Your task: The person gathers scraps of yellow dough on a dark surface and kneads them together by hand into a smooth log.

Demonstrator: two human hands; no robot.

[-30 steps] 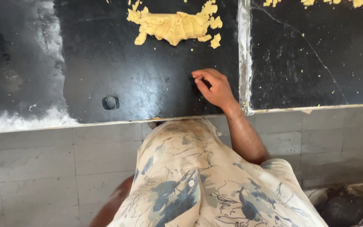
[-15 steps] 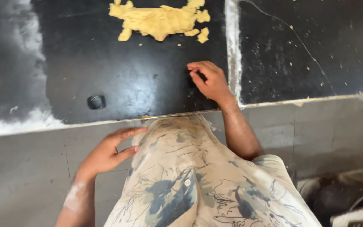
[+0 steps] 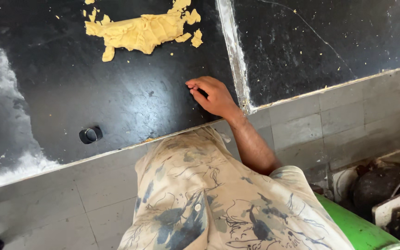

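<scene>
My right hand (image 3: 214,97) rests on the black stone counter (image 3: 116,102) near its front edge, fingers curled with the tips down on the stone. I see nothing in it. A flat, ragged slab of yellow dough (image 3: 140,30) lies farther back on the counter, well apart from the hand, with small crumbs around it. A small black round piece (image 3: 90,134) sits near the front edge to the left. My left hand is out of view. My patterned cream shirt (image 3: 209,203) fills the lower middle.
A pale seam strip (image 3: 232,55) just right of the hand divides the counter from a second black slab (image 3: 311,41). White flour (image 3: 5,92) dusts the left side. Grey tiles (image 3: 47,194) face the counter. A green object (image 3: 362,231) and dark machinery (image 3: 385,194) sit at the lower right.
My left hand, seen at my waist half a second ago, has dropped out of view. The view has shifted right and down. The right hand stays on the counter.
</scene>
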